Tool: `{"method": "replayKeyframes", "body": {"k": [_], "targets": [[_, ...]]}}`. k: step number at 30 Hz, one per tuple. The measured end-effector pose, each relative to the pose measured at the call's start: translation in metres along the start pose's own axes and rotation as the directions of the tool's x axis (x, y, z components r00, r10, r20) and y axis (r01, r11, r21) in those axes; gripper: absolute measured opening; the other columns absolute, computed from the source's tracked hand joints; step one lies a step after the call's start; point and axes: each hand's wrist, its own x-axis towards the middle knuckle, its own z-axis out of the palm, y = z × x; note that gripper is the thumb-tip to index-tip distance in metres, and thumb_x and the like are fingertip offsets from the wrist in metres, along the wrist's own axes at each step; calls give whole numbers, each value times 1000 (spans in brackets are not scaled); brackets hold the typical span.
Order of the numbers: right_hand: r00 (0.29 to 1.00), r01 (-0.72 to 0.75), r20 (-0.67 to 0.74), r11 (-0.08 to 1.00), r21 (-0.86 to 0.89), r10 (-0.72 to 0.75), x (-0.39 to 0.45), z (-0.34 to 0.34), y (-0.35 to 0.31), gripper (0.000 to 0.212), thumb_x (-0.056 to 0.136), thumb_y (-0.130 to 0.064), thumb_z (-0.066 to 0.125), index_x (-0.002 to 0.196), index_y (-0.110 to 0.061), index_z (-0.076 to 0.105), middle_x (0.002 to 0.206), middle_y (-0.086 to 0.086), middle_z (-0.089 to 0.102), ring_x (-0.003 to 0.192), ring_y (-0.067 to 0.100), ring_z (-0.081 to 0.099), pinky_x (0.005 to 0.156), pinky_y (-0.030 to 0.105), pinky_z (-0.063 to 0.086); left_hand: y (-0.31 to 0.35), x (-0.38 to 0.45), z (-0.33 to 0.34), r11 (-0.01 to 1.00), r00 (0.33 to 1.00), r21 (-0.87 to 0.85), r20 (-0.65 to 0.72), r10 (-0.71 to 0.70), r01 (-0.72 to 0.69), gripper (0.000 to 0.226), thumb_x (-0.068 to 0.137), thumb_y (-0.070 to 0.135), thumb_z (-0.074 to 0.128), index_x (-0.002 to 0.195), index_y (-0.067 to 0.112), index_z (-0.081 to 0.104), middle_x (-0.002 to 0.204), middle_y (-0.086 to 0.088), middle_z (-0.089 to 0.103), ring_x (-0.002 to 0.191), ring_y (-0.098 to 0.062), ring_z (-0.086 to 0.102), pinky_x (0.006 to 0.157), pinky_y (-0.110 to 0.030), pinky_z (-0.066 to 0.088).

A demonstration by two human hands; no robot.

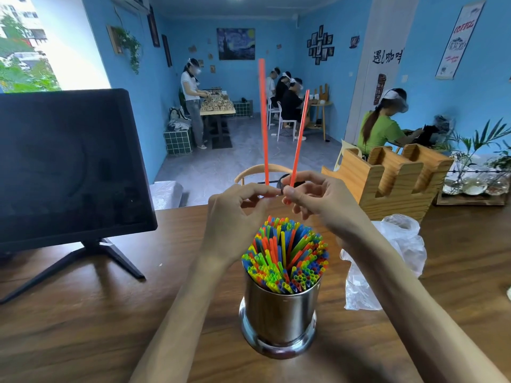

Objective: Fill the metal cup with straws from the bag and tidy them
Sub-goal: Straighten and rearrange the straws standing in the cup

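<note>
A brown wooden worktop [83, 327] fills the lower half of the frame, with a dark monitor [66, 167] on a tripod stand at the left and a slotted wooden holder [392, 181] at the right edge. Beside the holder, a crumpled clear plastic bag [387, 261] lies on the worktop at right of centre. In the lower centre stands the metal cup [279, 316], a shiny steel cylinder on a flared base, packed tight with straws [284, 255] in blue, green, yellow and orange-red, their open ends fanning above the rim. Above the cup, both hands meet at mid-frame: the left hand [237, 214] pinches the lower end of an upright orange-red straw [263, 120] between its fingers, while the right hand [323, 200] pinches a second orange-red straw [300, 139], tilted to the right. The two straws rise clear of the bundle, apart at their tops.
</note>
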Motion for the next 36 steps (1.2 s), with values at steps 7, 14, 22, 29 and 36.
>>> {"method": "replayKeyframes", "body": {"k": [7, 14, 22, 29, 36], "targets": [[996, 44, 72, 996, 72, -49, -1, 3, -4, 22, 81, -35, 73, 97, -22, 80, 70, -13, 68, 55, 1, 52, 51, 13, 41, -1, -3, 3, 999, 977, 4, 210, 32, -34, 17, 98, 19, 67, 99, 34, 76, 97, 22, 74, 92, 5, 69, 83, -14, 54], [999, 23, 29, 996, 85, -26, -2, 3, 5, 29, 84, -36, 74, 94, -9, 76, 76, -4, 72, 60, 4, 56, 62, 16, 47, -2, 2, -13, 990, 952, -95, 297, -76, 109, 10, 87, 42, 76, 95, 40, 71, 87, 19, 77, 83, -1, 74, 76, -20, 59], [973, 133, 212, 973, -190, -92, -17, 6, 16, 10, 81, -37, 84, 82, -28, 80, 71, -10, 73, 58, -4, 53, 59, 8, 39, 24, 27, -16, 842, 978, -498, 98, -183, 207, 32, 80, 35, 79, 111, 33, 71, 87, 3, 80, 82, -16, 78, 70, -32, 63], [924, 131, 381, 955, -266, -21, -13, -33, 2, 22, 75, -45, 81, 95, -34, 82, 83, -9, 68, 75, 1, 55, 69, 14, 39, 17, 13, -18, 833, 944, -504, 325, -61, 227, 68, 94, 9, 71, 147, 39, 43, 103, 0, 80, 83, -22, 79, 70, -25, 61], [958, 109, 288, 914, -391, 9, 14, -37, 17, 11, 88, -35, 76, 98, -33, 80, 76, -18, 70, 68, -4, 56, 64, 9, 43, 4, -4, -23, 951, 909, -280, 416, -5, 133, 97, 93, 11, 74, 153, 61, 17, 115, 2, 75, 79, -20, 78, 75, -35, 64]]}}
